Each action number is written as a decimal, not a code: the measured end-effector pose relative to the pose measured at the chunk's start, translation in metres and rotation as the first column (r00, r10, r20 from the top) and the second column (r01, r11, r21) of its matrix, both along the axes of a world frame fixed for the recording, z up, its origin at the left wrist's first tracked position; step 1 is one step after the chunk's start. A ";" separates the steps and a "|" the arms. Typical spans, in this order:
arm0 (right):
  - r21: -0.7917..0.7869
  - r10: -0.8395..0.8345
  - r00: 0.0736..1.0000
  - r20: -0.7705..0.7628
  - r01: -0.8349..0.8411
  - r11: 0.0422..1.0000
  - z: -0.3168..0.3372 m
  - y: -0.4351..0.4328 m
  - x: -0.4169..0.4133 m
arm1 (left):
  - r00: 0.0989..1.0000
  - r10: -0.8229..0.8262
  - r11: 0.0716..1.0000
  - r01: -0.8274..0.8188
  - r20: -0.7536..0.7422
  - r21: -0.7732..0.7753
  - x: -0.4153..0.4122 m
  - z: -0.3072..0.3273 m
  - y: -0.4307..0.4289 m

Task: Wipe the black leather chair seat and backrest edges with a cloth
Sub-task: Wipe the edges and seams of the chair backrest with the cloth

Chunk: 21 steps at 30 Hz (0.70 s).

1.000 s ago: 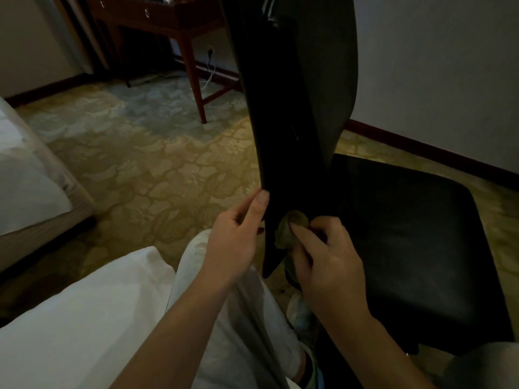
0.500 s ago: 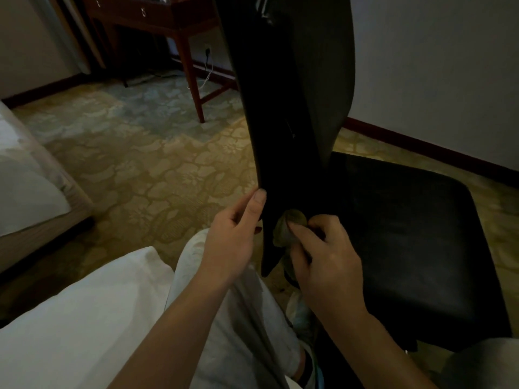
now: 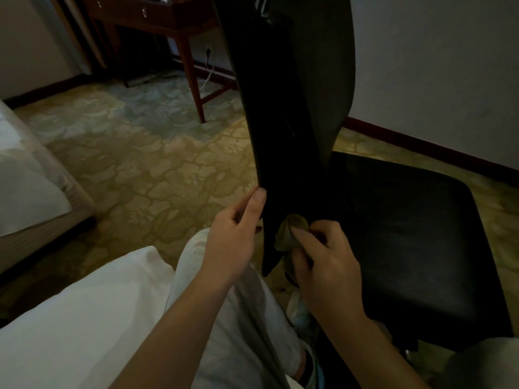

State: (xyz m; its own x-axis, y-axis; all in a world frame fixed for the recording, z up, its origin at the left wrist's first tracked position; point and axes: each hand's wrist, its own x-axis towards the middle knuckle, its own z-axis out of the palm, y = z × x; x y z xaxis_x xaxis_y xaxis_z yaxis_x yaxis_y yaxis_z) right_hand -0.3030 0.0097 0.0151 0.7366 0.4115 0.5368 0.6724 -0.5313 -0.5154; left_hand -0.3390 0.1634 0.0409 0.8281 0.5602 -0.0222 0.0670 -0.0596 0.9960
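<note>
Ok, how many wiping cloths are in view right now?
1: the crumpled olive-green cloth, gripped by the right hand against the lower edge of the black leather backrest. The left hand holds only the backrest's edge; others may be hidden behind it.

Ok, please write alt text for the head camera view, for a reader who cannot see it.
A person's right hand holds a crumpled cloth against the lower edge of a black backrest, while the left hand pinches that edge. The black seat lies to the right, over patterned carpet.
</note>
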 end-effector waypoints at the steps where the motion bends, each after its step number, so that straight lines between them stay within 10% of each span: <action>1: 0.035 -0.002 1.000 0.018 0.002 0.999 0.008 0.000 0.000 | 1.000 0.004 1.000 -0.004 0.001 -0.002 0.000 0.000 0.000; 13: -0.138 -0.015 1.000 -0.003 0.014 0.990 0.001 0.010 -0.001 | 1.000 0.015 1.000 -0.015 -0.004 -0.009 -0.001 0.001 -0.001; 21: 0.023 -0.012 0.997 0.070 0.011 1.000 0.026 0.011 0.000 | 1.000 0.009 1.000 -0.009 0.008 -0.028 0.000 0.000 -0.002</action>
State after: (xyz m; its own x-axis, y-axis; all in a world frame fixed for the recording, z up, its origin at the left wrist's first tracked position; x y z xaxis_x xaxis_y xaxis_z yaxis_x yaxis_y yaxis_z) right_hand -0.3027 0.0210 0.0409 0.7013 0.3905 0.5965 0.7014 -0.5278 -0.4791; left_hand -0.3385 0.1617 0.0404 0.8234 0.5666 -0.0311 0.0592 -0.0313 0.9978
